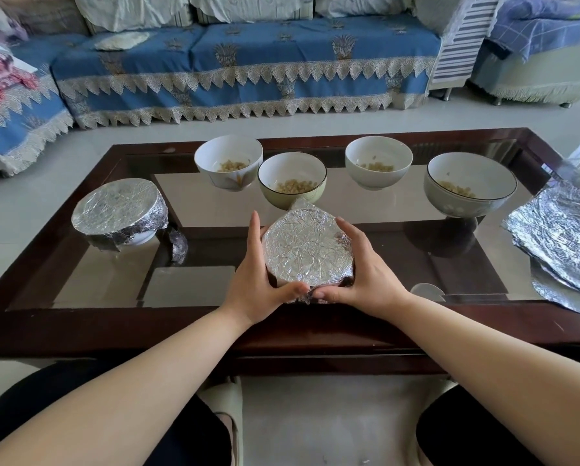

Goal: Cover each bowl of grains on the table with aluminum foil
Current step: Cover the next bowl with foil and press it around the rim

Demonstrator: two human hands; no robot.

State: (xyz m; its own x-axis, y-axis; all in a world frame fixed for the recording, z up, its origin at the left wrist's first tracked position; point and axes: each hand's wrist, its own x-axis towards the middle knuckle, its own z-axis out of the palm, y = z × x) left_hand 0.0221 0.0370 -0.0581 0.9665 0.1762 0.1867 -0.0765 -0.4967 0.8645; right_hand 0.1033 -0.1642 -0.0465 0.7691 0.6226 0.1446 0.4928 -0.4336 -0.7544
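At the centre of the frame, the left hand (pixel 260 284) and right hand (pixel 362 280) cup the foil-covered bowl (pixel 307 247), pinching its thin, crinkly, easily torn foil at the near rim, probably the best place to hold it.

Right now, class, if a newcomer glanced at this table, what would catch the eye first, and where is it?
First, the foil-covered bowl at the near middle of the glass coffee table, gripped by the left hand and right hand, which press its foil down. Then a finished foil-wrapped bowl at the left, four open bowls of grains behind, and spare foil sheets at the right edge.
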